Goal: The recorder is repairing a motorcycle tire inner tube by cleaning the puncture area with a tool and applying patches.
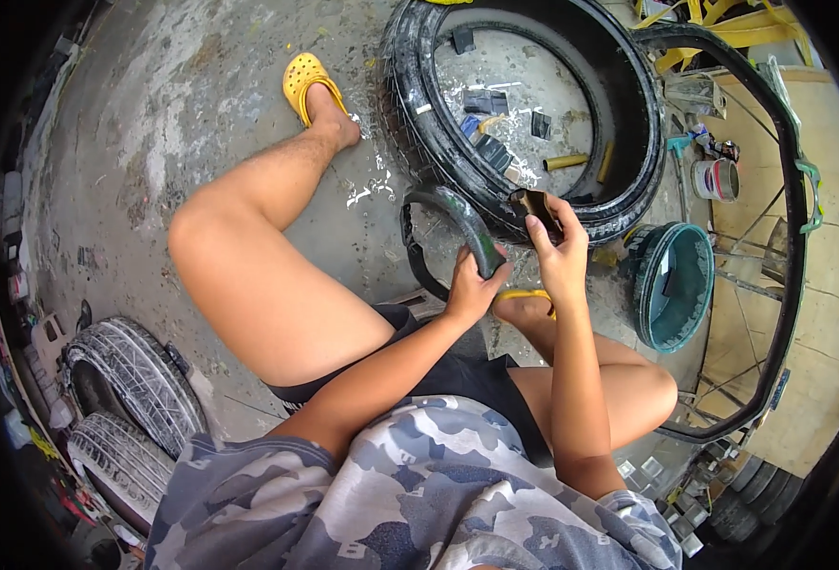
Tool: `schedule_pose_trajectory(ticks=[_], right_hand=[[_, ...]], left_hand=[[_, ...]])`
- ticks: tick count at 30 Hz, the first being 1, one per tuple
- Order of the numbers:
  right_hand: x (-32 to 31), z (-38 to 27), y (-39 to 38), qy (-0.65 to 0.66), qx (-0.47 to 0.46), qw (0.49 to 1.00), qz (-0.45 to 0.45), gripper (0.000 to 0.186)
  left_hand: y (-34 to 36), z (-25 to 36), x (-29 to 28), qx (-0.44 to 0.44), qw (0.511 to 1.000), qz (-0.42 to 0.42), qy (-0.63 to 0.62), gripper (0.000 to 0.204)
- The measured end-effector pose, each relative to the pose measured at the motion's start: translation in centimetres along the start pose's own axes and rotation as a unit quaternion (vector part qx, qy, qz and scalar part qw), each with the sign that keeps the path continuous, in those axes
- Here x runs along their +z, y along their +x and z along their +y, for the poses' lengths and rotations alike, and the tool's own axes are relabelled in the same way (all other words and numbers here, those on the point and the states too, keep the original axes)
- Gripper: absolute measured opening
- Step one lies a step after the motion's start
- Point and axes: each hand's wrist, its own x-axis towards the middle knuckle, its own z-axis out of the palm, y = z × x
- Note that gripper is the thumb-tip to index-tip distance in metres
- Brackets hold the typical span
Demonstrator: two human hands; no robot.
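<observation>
Above my lap, my left hand (476,282) is closed around the end of a curved black ring-shaped piece (452,206). Its broad upper part looks grey-green and scuffed, and a thinner black part bends down toward my knees. My right hand (559,245) pinches a curled dark sheet (536,211) with a brownish sheen, fingers above and thumb along its near side. The sheet is apart from the ring piece, to its right. Just beyond both hands lies a large black tyre (405,104) on its side, with white smears along its tread.
Inside the tyre are dark scraps (486,102), white shavings and brown rolled tubes (564,162). A teal bucket (699,285) stands at right, beside a large black frame (791,285) and a white tub (716,180). Whitened tyres (139,366) lean at lower left.
</observation>
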Motion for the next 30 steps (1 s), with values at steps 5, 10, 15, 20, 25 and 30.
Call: schedule_pose_trajectory(ticks=[5, 10, 15, 20, 25, 30], right_hand=[[-0.2, -1.0, 0.0, -0.034, 0.003, 0.999, -0.024, 0.029], [-1.9, -1.8, -0.5, -0.074, -0.081, 0.993, -0.052, 0.033], [1.2, 0.3, -0.1, -0.196, -0.200, 0.948, -0.153, 0.047], [1.4, 2.1, -1.5, -0.239, -0.239, 0.934, -0.118, 0.055], [2.8, 2.7, -1.3, -0.327, -0.266, 0.903, -0.087, 0.047], [3.4, 2.9, -0.9, -0.322, -0.251, 0.911, -0.054, 0.037]], left_hand=[[2.8, -1.2, 2.7, 0.146, 0.982, 0.080, 0.086, 0.040], [3.0, -0.9, 3.0, 0.161, 0.964, 0.053, 0.205, 0.057], [4.1, -6.4, 4.0, 0.194, 0.935, 0.037, 0.296, 0.050], [3.3, -3.7, 3.5, 0.149, 0.968, -0.032, 0.201, 0.054], [4.0, -4.8, 2.8, 0.145, 0.955, -0.022, 0.259, 0.058], [4.2, -3.2, 0.1, 0.068, 0.933, -0.072, 0.346, 0.065]])
